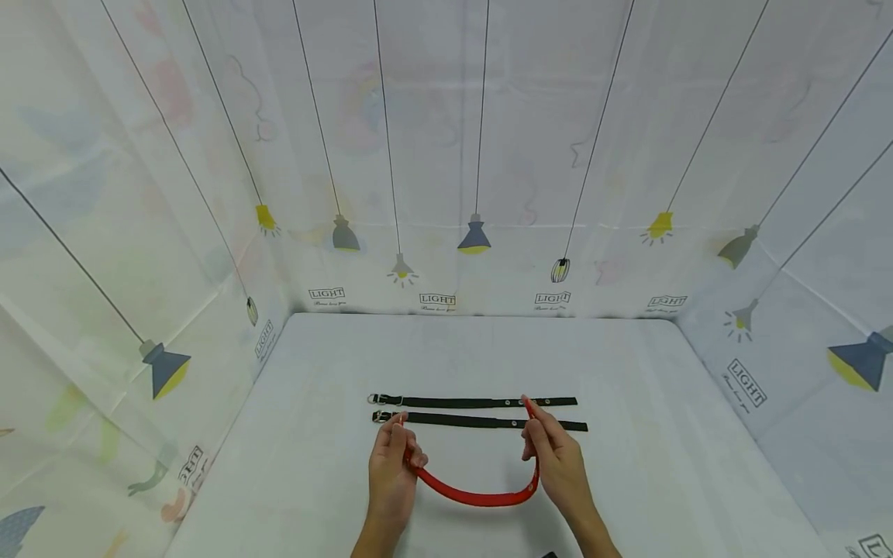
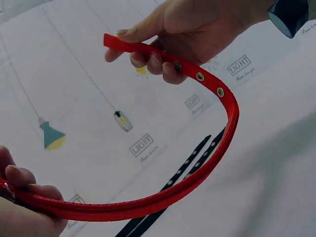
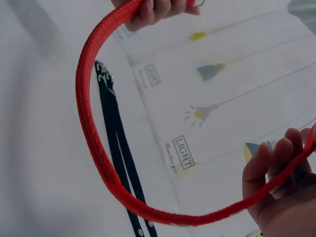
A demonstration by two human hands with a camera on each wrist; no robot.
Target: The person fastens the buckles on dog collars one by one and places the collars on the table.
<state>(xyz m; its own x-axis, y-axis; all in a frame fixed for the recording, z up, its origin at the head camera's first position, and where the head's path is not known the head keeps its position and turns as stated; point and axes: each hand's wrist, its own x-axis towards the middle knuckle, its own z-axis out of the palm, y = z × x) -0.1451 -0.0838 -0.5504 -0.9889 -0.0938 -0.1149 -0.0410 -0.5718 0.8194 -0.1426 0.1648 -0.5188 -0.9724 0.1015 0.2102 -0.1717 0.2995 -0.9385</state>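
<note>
A red collar (image 1: 481,499) with metal eyelets hangs in a U-shaped curve between my two hands, above the white table. My left hand (image 1: 392,477) grips its buckle end; a bit of metal shows there in the left wrist view, and a ring (image 3: 198,3) peeks out past the fingers in the right wrist view. Near the plain tip, my right hand (image 1: 563,469) pinches the strap between thumb and fingers, with the eyelets (image 2: 200,76) just beyond. Behind the hands lie two black collars (image 1: 446,403), side by side and stretched straight, buckles to the left and eyelets to the right.
The white table (image 1: 335,356) reaches back to a hanging cloth (image 1: 432,155) printed with lamps, which also covers both sides. A small dark object (image 1: 549,555) shows at the bottom edge of the head view. A dark band (image 2: 290,17) circles my right wrist.
</note>
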